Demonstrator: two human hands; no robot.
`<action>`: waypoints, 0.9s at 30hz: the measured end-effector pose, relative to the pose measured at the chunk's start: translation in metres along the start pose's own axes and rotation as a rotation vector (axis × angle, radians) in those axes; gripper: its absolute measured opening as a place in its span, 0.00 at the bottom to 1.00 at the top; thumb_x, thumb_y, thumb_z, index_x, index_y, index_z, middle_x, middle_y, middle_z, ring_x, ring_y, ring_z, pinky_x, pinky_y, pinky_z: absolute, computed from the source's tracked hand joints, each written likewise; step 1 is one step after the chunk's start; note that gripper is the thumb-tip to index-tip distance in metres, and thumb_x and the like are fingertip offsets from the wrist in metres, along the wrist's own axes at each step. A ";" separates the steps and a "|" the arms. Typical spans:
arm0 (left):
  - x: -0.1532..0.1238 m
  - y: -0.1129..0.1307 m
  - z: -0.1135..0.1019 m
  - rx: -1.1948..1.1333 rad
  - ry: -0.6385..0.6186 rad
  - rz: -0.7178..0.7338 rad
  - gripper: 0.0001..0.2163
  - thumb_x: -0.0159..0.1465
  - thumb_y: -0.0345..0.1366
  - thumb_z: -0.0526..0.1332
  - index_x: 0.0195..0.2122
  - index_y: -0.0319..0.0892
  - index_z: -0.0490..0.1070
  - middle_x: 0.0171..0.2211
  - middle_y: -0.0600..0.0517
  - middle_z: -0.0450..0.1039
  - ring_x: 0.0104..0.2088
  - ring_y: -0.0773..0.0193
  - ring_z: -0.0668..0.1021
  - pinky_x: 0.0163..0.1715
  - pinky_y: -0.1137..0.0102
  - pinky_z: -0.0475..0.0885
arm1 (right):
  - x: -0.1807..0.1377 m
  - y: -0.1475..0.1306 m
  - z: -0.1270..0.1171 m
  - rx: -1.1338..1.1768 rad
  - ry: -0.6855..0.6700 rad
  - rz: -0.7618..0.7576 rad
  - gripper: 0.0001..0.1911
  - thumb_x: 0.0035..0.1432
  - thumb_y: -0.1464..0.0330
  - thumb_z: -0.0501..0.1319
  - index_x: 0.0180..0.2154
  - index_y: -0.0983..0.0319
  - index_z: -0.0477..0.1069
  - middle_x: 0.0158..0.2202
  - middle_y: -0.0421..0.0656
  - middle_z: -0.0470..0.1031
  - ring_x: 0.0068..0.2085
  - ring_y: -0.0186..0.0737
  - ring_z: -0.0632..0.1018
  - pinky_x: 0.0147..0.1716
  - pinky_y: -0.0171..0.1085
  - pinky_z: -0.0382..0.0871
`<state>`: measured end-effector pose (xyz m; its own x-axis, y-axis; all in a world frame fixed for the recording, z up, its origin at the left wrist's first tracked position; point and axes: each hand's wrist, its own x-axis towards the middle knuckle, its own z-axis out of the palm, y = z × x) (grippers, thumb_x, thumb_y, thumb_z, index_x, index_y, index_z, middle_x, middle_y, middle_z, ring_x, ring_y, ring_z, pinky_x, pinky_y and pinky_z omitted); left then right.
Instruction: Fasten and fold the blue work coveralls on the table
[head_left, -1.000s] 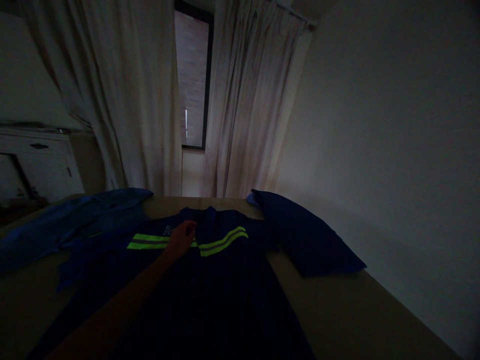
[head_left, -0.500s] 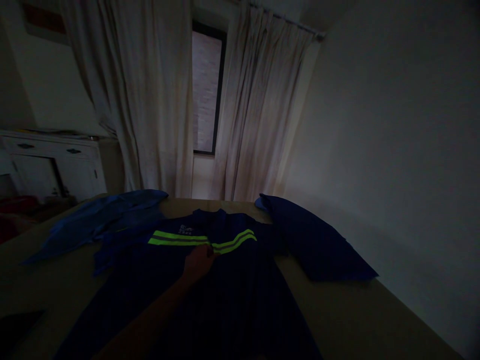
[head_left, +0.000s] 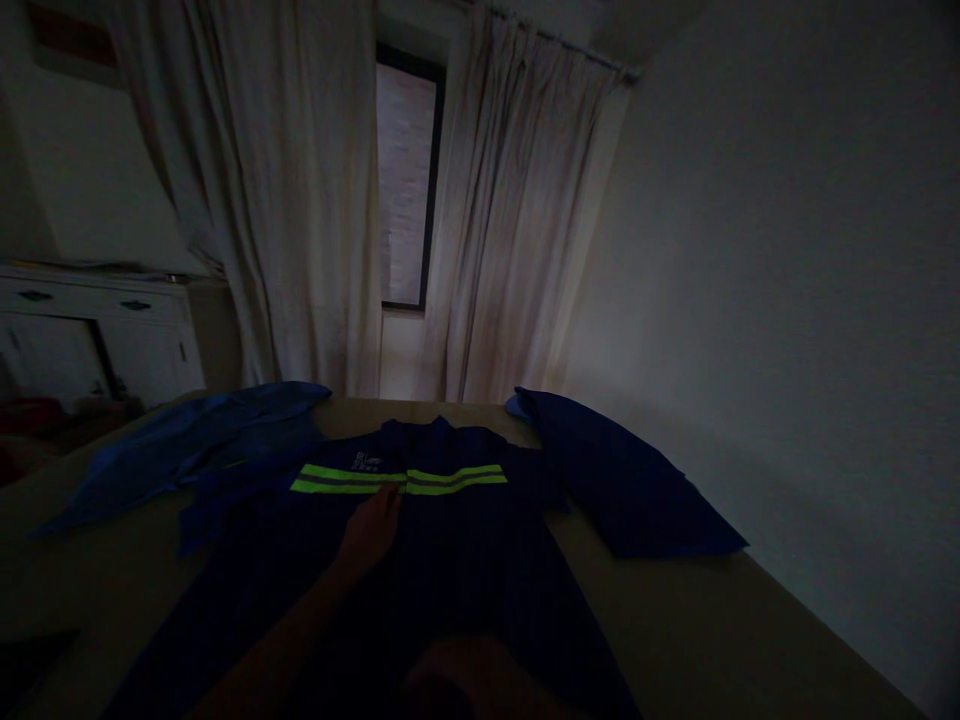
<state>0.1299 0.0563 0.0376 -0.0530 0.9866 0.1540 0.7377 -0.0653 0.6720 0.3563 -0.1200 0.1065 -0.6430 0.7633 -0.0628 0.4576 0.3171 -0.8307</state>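
Note:
A dark blue work jacket (head_left: 465, 540) lies spread out with its collar at the far end. A yellow-green reflective band (head_left: 457, 481) with a grey middle stripe crosses its chest, and white print sits above the band on the left. My left hand (head_left: 369, 528) is at the centre front, its fingers closed in a pinch on the jacket's front edge just at the band. Low in the picture my right hand (head_left: 461, 668) hovers over or rests on the lower jacket; its fingers are too dark to make out.
The jacket lies on a yellowish bed or table surface (head_left: 675, 620). A lighter blue garment (head_left: 202, 435) lies at the far left, and a folded dark blue garment (head_left: 630, 475) at the right, by the wall. Behind are curtains (head_left: 315, 200) and a white cabinet (head_left: 142, 335).
My left hand has moved slightly left and toward me. The band's right half, raised and curved before, now lies straighter. My right hand has come into view at the bottom.

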 end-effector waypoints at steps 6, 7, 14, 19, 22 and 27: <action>-0.016 -0.001 0.006 -0.222 0.005 0.105 0.19 0.68 0.33 0.50 0.59 0.43 0.66 0.50 0.47 0.80 0.51 0.59 0.81 0.53 0.65 0.72 | 0.103 0.032 -0.025 -0.059 0.483 -0.007 0.14 0.64 0.60 0.62 0.49 0.59 0.72 0.40 0.42 0.79 0.42 0.41 0.80 0.43 0.38 0.70; -0.018 -0.001 0.007 -0.292 -0.011 0.144 0.20 0.67 0.33 0.52 0.61 0.43 0.65 0.51 0.47 0.80 0.52 0.59 0.81 0.53 0.65 0.73 | 0.119 0.039 -0.027 -0.061 0.537 0.014 0.15 0.63 0.60 0.62 0.49 0.59 0.72 0.41 0.43 0.79 0.42 0.42 0.80 0.44 0.38 0.71; -0.022 -0.007 0.011 -0.261 -0.077 0.220 0.26 0.62 0.35 0.63 0.63 0.44 0.64 0.50 0.48 0.79 0.53 0.57 0.79 0.57 0.63 0.70 | 0.174 0.085 -0.026 0.017 0.682 0.055 0.16 0.56 0.69 0.63 0.47 0.58 0.68 0.38 0.42 0.80 0.42 0.46 0.81 0.42 0.41 0.72; -0.017 -0.005 0.010 0.047 0.008 0.247 0.20 0.64 0.29 0.61 0.58 0.42 0.70 0.56 0.44 0.74 0.57 0.56 0.74 0.60 0.62 0.65 | 0.173 0.103 -0.029 0.141 0.684 -0.022 0.15 0.56 0.73 0.59 0.46 0.58 0.67 0.33 0.38 0.78 0.36 0.42 0.79 0.37 0.38 0.70; -0.011 0.003 0.005 0.197 -0.064 0.221 0.13 0.67 0.29 0.58 0.51 0.42 0.74 0.52 0.44 0.75 0.55 0.56 0.74 0.58 0.64 0.65 | 0.173 0.103 -0.031 0.128 0.681 -0.019 0.14 0.56 0.73 0.58 0.45 0.59 0.68 0.32 0.39 0.76 0.34 0.41 0.78 0.37 0.38 0.70; -0.002 0.012 -0.001 0.252 -0.095 0.155 0.08 0.70 0.33 0.56 0.45 0.44 0.73 0.51 0.46 0.73 0.48 0.59 0.77 0.48 0.68 0.68 | 0.173 0.096 -0.030 0.051 0.663 -0.131 0.15 0.56 0.74 0.57 0.46 0.58 0.70 0.42 0.42 0.79 0.45 0.43 0.79 0.48 0.42 0.71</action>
<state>0.1375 0.0536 0.0461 0.1274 0.9782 0.1640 0.8764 -0.1884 0.4431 0.3079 0.0592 0.0329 -0.1710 0.9093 0.3794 0.3613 0.4161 -0.8344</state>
